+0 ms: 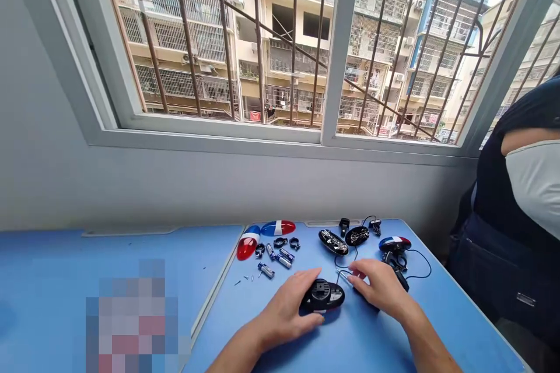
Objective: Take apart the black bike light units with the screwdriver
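**hands and opened mouse, seen from above.** left hand (282, 316) cups a black computer mouse body (322, 296), its inner parts exposed, with the fingers curved over it, pressing it to the worktop (441, 297). right hand (380, 285) arches just beside the body, its fingers close together above a thin silver shaft (345, 277), possibly a small screwdriver; whether they grip it cannot be told from this angle. a thin black wire (338, 262) loops between the hands and the glossy black mouse shells (333, 242) near the far edge. toward the far left corner of this worktop lie red, white and blue mouse covers (249, 243), black rings (280, 242), silver-capped batteries (266, 270) and tiny screws (251, 268). a striped cover (394, 243) and a coiled black cable (420, 265) sit toward the right edge. a person in dark clothing (516, 186) stands off the right edge, below a barred window (219, 41).

**risk:** the tiny screws lie near the worktop seam (217, 285) and could drop in if knocked; a snagged wire could drag parts out of place.
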A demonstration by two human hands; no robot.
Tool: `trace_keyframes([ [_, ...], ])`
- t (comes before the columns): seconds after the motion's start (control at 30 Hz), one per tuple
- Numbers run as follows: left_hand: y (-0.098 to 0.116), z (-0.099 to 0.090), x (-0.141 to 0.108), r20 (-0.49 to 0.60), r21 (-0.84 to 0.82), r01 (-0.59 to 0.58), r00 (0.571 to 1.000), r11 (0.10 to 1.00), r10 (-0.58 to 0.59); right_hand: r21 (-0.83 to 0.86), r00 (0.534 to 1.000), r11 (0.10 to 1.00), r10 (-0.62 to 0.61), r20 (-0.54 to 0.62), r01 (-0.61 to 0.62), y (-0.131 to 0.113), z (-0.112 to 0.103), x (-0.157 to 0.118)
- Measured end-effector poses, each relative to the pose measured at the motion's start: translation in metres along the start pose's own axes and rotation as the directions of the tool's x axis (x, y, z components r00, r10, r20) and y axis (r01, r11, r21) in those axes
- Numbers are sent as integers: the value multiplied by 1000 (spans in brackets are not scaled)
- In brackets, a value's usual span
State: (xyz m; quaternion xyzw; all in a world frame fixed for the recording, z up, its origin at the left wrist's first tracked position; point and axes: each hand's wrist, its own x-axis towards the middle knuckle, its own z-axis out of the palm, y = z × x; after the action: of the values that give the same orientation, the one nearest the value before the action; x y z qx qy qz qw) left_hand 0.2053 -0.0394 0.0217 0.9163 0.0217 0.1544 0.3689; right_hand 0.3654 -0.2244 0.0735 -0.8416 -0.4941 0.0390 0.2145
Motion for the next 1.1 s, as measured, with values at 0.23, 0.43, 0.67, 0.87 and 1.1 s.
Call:
trace_keyframes([
  [0.23, 6, 3, -4, -23, -6, -12, 1000, 1000, 12, -79, 995, 995, 67, 77, -61, 18, -1, -11],
  [0.43, 8, 2, -6, -106, 54, 11, 994, 998, -5, -295, 961, 951, 163, 225, -93, 5, 0, -9],
  [0.67, 10, -3, -5, -174, 114, 103, 981, 988, -82, -278, 950, 940, 252, 184, -196, -8, -7, -21],
  [0.87, 3, -2, -2, -191, 109, 114, 977, 987, -92, -161, 965, 952, 260, -9, -258, 12, 18, -41],
  [1.1, 0, 1, 1, -226, 104, 54, 974, 993, -29, 136, 960, 972, 215, -181, -192, 31, 30, -55],
])
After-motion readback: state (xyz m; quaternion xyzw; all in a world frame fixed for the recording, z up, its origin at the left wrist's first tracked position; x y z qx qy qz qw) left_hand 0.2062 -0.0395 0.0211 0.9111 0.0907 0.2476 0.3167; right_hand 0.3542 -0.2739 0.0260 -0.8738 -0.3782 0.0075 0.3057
